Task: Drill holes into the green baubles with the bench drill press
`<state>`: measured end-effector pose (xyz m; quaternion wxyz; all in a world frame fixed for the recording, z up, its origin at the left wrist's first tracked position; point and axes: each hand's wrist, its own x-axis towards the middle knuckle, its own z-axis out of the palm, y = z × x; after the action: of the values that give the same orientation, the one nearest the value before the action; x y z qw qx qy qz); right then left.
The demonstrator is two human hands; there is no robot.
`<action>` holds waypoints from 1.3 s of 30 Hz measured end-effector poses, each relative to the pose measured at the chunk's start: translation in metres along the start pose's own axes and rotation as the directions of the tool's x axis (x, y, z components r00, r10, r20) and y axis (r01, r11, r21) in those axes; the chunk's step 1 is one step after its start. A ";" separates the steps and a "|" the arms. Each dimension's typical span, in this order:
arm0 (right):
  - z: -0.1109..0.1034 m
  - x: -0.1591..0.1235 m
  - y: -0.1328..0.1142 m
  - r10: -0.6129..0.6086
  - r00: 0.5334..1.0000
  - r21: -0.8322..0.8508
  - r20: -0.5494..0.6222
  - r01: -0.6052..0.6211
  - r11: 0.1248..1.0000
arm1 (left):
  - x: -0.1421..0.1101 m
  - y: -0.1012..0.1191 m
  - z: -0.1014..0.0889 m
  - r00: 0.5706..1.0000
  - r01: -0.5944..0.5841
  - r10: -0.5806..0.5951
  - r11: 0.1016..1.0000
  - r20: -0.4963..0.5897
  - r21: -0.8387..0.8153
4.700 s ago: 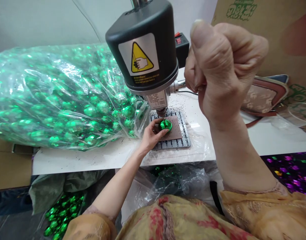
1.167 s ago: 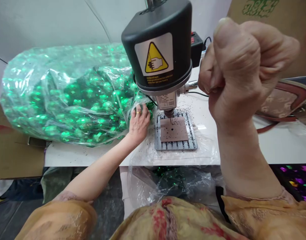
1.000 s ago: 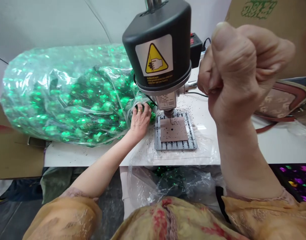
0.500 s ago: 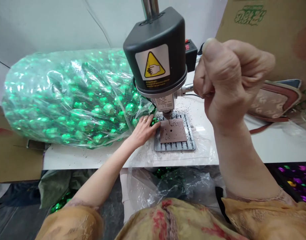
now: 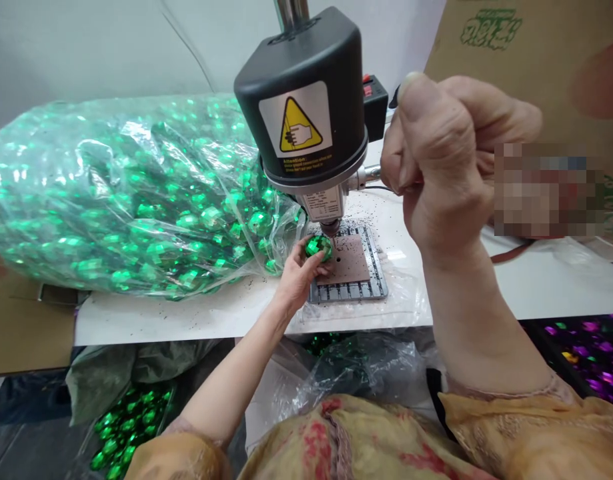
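Big plastic bag of green faceted balls (image 5: 111,193) sits left of bench drill (image 5: 301,100). R hand (image 5: 443,160) fisted tight on feed lever (image 5: 369,175). L hand (image 5: 296,280) curled round one green ball (image 5: 319,248), held just under bit (image 5: 331,233), above brown pad (image 5: 349,263) on slotted metal plate (image 5: 346,292).

Our left hand (image 5: 297,280) now holds a shiny green ball (image 5: 319,248) up at the drill tip (image 5: 331,230); a moment ago it lay empty between the bag (image 5: 136,193) and the brown pad (image 5: 351,263).

The person wears a pale yellow top (image 5: 336,443) with red patches, and golden sleeves (image 5: 526,433) with a faint pattern.
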<state>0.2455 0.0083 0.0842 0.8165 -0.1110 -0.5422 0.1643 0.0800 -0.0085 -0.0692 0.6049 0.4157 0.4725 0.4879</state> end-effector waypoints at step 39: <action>-0.017 -0.029 0.004 -0.061 0.997 -0.191 0.054 0.071 0.979 | 0.007 -0.033 0.001 0.880 -0.431 0.443 0.595 0.171 0.679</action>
<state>0.2500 0.0004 0.0512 0.7936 -0.1675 -0.5785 0.0865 0.0882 -0.0071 -0.1018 0.2599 0.7115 0.5095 0.4082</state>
